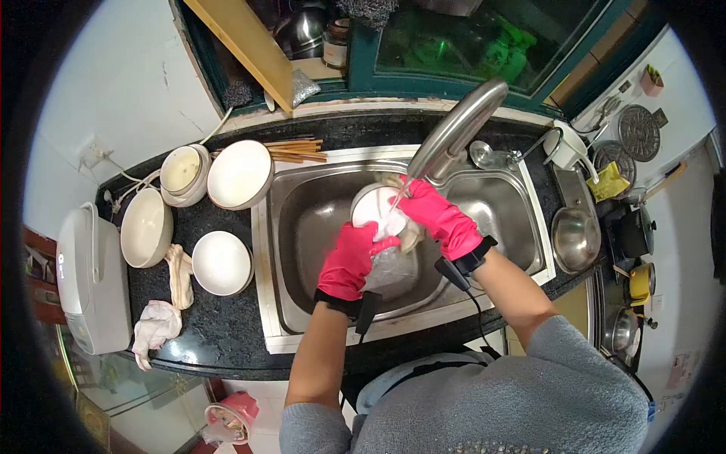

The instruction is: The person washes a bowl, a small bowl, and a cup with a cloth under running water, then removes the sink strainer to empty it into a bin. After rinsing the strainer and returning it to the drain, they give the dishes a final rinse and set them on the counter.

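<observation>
Over the left sink basin (302, 227), a white bowl (369, 203) is held tilted between my hands, under the tap (461, 121). My left hand (352, 253), in a pink rubber glove, grips the bowl's near edge with the fingers closed. My right hand (440, 216), gloved the same way, is closed at the bowl's right side, with a pale, wet cloth (412, 236) bunched under its fingers. Water runs down beside the bowl. The fingertips of my right hand are partly hidden by the splash and the cloth.
On the black counter to the left stand a large white bowl (240, 174), a smaller white bowl (221, 263), stacked bowls (181, 170) and a rice cooker (83, 280). Chopsticks (295, 149) lie behind the sink. Crumpled cloths (159, 325) lie near the front edge. A metal basin (575, 238) stands right.
</observation>
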A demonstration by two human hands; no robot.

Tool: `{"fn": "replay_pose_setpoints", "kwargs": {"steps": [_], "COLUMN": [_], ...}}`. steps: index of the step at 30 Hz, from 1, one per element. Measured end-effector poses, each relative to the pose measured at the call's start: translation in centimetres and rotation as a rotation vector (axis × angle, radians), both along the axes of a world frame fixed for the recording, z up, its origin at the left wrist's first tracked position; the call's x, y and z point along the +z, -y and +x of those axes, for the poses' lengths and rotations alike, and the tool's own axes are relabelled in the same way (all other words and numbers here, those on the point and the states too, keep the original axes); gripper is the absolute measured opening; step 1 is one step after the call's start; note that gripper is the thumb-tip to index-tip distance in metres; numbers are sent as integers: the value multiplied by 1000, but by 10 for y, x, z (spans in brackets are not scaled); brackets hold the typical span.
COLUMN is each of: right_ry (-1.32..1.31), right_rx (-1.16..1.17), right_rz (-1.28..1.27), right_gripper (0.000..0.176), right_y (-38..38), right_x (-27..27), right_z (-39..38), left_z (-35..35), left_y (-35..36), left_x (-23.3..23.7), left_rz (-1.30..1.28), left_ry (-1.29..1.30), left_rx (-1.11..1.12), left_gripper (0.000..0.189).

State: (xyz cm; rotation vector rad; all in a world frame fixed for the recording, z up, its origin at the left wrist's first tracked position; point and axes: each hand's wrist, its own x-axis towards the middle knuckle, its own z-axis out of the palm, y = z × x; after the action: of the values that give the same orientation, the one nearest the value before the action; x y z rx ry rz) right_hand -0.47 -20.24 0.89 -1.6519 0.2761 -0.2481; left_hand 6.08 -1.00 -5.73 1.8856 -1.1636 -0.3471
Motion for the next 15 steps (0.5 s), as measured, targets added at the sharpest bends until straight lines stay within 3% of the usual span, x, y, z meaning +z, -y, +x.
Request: {"fn": "replay_pose_setpoints", "kwargs": {"steps": [2, 3, 4, 6, 7, 8, 10, 11, 12, 14, 15], "right_ry": [-130, -1, 1, -50, -169, -158, -12, -46, -38, -275, -237], "right_rx": [181, 145, 141, 144, 135, 132, 54, 61, 60, 128, 140], "right_rz": [-419, -814, -816, -1201, -1148, -1155, -167, 108, 105, -245, -596], "right_gripper": [36, 29, 29, 28, 32, 32, 35, 39, 39, 45, 47], "right_y": [1, -4, -8, -20, -21, -18, -11, -10, -7, -2, -8], "right_x": [23, 14, 5, 2, 9, 5, -17, -29, -26, -15, -2], "right_z": [-3, -3, -1, 1, -3, -5, -10, -9, -8, -12, -16], "left_z": [0, -6, -6, -9, -13, -10, -4, -19, -14, -11, -9], "left_y": [13, 6, 12, 21, 18, 15, 7, -2, -1, -2, 3], "left_x": [-69, -21, -16, 0, 13, -12, -86, -46, -43, -40, -38], "left_rz": [-347, -222, -223, 169, -61, -70, -383, -487, -489, -235, -238], "left_ry": [-499, -469, -465, -416, -630, -621, -380, -563, -556, -996, -992], "left_rx": [109, 135, 132, 397, 425, 426, 93, 49, 45, 167, 164], "left_gripper": [25, 23, 23, 20, 19, 19, 26, 27, 27, 23, 23]}}
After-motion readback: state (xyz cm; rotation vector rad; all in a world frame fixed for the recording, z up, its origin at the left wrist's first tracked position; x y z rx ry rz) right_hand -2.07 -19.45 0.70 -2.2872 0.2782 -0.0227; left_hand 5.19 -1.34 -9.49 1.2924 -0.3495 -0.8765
